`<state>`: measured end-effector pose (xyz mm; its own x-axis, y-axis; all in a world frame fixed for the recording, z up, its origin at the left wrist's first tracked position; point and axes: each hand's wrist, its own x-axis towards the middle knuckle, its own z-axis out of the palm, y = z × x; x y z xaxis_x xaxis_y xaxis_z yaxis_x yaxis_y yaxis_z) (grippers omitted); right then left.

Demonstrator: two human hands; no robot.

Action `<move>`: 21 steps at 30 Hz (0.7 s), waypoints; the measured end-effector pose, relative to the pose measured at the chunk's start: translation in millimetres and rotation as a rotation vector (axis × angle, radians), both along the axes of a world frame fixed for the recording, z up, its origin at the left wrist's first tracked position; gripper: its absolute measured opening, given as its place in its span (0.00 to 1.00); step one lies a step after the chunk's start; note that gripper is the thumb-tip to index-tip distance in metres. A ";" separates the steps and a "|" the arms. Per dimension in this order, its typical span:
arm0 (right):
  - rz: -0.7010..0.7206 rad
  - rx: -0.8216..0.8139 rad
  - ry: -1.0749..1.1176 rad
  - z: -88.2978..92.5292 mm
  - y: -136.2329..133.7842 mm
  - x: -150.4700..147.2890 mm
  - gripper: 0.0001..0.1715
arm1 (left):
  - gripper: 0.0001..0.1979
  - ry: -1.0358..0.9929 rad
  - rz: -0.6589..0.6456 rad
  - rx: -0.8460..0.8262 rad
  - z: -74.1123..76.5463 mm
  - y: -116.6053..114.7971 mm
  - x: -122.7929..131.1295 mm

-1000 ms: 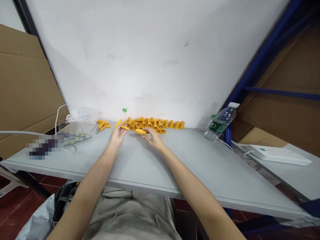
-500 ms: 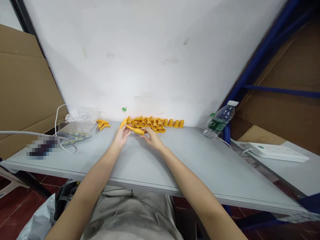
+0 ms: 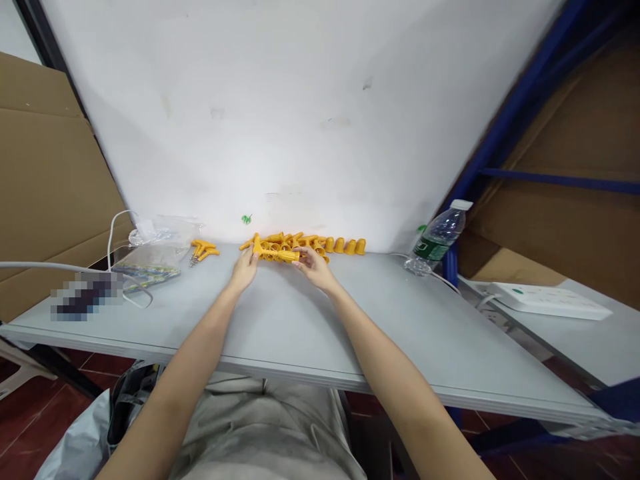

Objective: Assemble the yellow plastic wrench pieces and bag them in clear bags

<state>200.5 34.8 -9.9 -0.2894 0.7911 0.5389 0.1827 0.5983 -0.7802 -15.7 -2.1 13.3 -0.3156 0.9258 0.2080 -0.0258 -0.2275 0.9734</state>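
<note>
My left hand (image 3: 245,269) is closed on a yellow T-shaped handle (image 3: 257,246). My right hand (image 3: 316,269) grips a ribbed yellow sleeve (image 3: 289,256) by its right end. The two pieces lie end to end in one line; whether they are joined inside cannot be seen. Just behind both hands, a pile of yellow cup-ended pieces (image 3: 301,239) rests against the wall, partly hidden by my fingers. Right of the pile, several yellow cups (image 3: 351,247) stand in a row. Off to the left lie a few yellow T-handles with metal tips (image 3: 204,249).
Clear plastic bags (image 3: 157,257), a white cable (image 3: 111,240) and a blurred-out item (image 3: 87,295) occupy the grey table's (image 3: 300,333) left end. A water bottle (image 3: 440,238) leans at the right. Beyond it, a white power strip (image 3: 547,301) sits on another surface.
The T-handle has turned more upright and met the ribbed sleeve in a straight line. My right hand has moved slightly right, to the sleeve's far end.
</note>
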 end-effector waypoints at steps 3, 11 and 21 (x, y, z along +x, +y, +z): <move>0.005 -0.035 0.010 0.2 1.2 2.1 0.28 | 0.27 0.253 -0.029 0.079 -2.9 -3.7 -1.9; 0.033 -0.105 0.041 7.0 -6.2 1.4 0.33 | 0.21 0.493 -0.089 0.151 -4.1 -9.2 -5.2; -0.126 -0.305 0.091 22.7 -22.0 -4.9 0.34 | 0.16 0.630 -0.094 0.220 -9.2 -7.3 -1.2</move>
